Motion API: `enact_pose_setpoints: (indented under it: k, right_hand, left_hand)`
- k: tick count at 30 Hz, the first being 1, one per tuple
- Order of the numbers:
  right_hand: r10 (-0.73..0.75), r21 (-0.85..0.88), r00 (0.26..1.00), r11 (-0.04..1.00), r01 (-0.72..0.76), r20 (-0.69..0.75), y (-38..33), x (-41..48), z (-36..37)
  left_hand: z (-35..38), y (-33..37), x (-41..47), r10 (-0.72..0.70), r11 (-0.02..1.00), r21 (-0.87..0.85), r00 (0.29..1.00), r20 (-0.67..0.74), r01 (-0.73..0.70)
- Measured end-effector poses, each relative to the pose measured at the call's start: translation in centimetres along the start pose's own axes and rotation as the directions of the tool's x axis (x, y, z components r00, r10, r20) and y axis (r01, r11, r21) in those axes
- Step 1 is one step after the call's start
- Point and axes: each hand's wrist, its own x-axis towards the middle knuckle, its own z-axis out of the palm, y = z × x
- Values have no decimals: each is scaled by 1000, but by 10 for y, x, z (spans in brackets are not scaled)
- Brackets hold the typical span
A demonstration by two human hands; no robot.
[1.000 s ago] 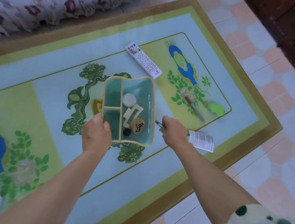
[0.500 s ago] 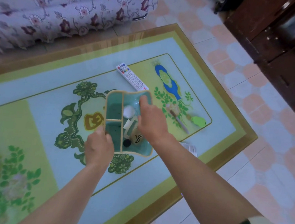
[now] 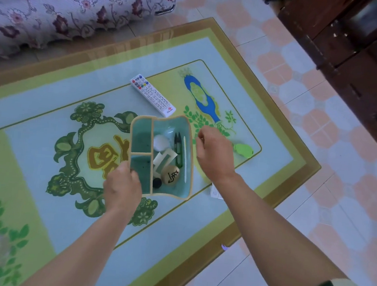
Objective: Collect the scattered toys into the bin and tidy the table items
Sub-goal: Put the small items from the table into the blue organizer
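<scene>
A teal divided bin (image 3: 142, 137) with a tan rim sits mid-table. Its big compartment holds a white ball (image 3: 161, 142), black-and-green snips (image 3: 178, 150), a white frame piece (image 3: 162, 161), a wooden chess piece (image 3: 172, 174), a small black ball (image 3: 157, 182) and a thin white stick (image 3: 184, 158). My left hand (image 3: 122, 187) grips the bin's near-left rim. My right hand (image 3: 213, 155) hovers just right of the bin, fingers loosely curled, holding nothing. A green toy (image 3: 243, 150) lies on the table right of that hand.
A white remote (image 3: 153, 95) lies just behind the bin. A folded paper (image 3: 214, 192) peeks out beside my right forearm near the table's front edge (image 3: 292, 185). A floral-covered sofa (image 3: 70, 5) stands behind, a dark wooden cabinet (image 3: 359, 54) at the right.
My right hand carried the black snips over the bin, let them go in the big compartment, and drew back to the right. My left hand kept hold of the bin.
</scene>
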Motion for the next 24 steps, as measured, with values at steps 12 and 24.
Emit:
enact_pose_setpoints:
  k: [12, 24]
  right_hand:
    - [447, -287, 823, 888, -359, 350, 114, 13, 49]
    - [441, -263, 839, 892, -368, 320, 130, 27, 69]
  left_hand:
    - [46, 23, 16, 54, 999, -11, 997, 47, -54]
    - [64, 31, 28, 58, 998, 23, 996, 65, -60]
